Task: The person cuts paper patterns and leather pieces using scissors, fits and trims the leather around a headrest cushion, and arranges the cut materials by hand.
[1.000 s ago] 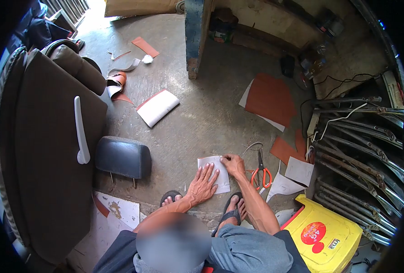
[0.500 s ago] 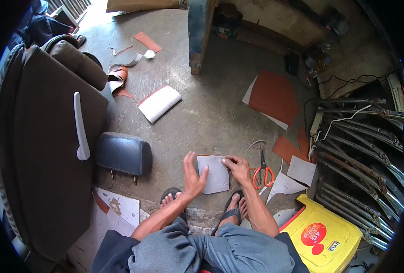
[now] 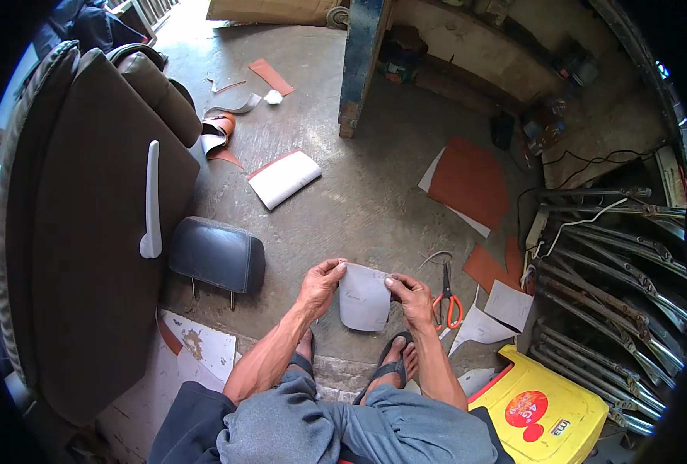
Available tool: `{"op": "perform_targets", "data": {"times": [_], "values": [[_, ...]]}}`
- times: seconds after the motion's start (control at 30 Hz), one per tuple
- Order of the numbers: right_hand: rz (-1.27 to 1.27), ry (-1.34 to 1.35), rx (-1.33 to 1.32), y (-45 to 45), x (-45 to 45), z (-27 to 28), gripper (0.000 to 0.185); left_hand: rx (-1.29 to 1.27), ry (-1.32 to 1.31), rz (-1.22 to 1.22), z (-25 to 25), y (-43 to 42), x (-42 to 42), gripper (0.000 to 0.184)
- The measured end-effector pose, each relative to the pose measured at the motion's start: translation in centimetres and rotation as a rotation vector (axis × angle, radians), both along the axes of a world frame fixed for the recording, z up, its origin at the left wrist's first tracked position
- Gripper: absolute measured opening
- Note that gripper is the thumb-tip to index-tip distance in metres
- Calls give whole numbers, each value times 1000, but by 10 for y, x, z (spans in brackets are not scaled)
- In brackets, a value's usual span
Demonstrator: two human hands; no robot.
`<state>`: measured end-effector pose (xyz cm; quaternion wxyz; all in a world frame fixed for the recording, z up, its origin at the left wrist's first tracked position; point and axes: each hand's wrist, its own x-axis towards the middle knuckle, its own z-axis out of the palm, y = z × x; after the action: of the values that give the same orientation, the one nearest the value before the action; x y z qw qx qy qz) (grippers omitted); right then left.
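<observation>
Between my two hands hangs a pale grey cut piece of sheet material (image 3: 365, 298) with faint handwriting and a rounded lower edge. My left hand (image 3: 322, 288) pinches its upper left corner between thumb and fingers. At the upper right corner, my right hand (image 3: 411, 297) grips it the same way. Orange-handled scissors (image 3: 447, 298) lie on the floor just right of my right hand. Beside them are pale offcuts (image 3: 486, 321) and reddish-brown scraps (image 3: 490, 264).
A black headrest (image 3: 216, 255) lies left, near a large dark seat part (image 3: 103, 216) with a white lever. Ahead are a folded white-backed piece (image 3: 285, 179) and a brown sheet (image 3: 467, 184). Metal tubes (image 3: 606, 286) and a yellow container (image 3: 544, 410) stand right.
My left hand has gone from spread fingers beside the piece to pinching its upper left corner. The right hand still holds the other corner. The camera view has shifted slightly.
</observation>
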<state>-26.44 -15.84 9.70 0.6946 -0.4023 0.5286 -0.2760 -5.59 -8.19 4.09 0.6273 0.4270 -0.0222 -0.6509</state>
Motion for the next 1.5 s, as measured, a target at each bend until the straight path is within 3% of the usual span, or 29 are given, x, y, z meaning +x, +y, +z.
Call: {"op": "perform_targets", "data": {"times": [0.23,0.3,0.37,0.43,0.5,0.63,0.7,0.77,0.83,0.87,0.9,0.97,1.0,1.07,1.1,1.2,1.3,1.5], "values": [[-5,8,45,3,-3,-2,21,35,33,109,15,-1,-3,22],[25,12,62,2,-8,-1,22,1,-197,49,26,-1,3,21],[95,264,-93,-2,-32,-7,28,3,-316,5,56,-3,16,22],[109,833,-605,-3,-82,-45,43,4,-434,-34,77,-5,29,22],[105,1441,-742,7,-121,-60,49,-18,-664,-142,89,-7,37,24],[113,1406,-631,21,-153,-62,52,7,-697,-263,106,-9,43,24],[170,1296,-198,15,-145,-41,53,43,-621,-355,106,-9,40,23],[104,1279,-195,12,-148,-46,56,14,-629,-392,111,-11,38,27],[55,1015,-91,11,-148,-49,58,-30,-530,-382,114,-7,34,37],[60,867,-136,13,-137,-37,52,-15,-512,-470,121,-7,39,61],[53,860,-127,18,-128,-30,52,-11,-518,-481,123,-5,40,61],[116,371,-147,19,-106,-16,44,-83,-588,-462,126,-6,40,85],[109,369,-141,20,-95,-2,44,-80,-589,-471,127,-5,40,85],[418,153,0,15,-65,44,43,-96,-563,-489,131,-6,43,104],[415,149,0,11,-50,64,43,-95,-567,-493,134,-7,43,104],[674,494,-316,6,-25,91,56,-74,-624,-522,142,-9,46,111],[793,548,-494,-4,-21,98,67,-90,-663,-522,142,-5,47,113],[798,516,-661,-6,-19,98,61,-115,-700,-498,142,0,48,114]]}}
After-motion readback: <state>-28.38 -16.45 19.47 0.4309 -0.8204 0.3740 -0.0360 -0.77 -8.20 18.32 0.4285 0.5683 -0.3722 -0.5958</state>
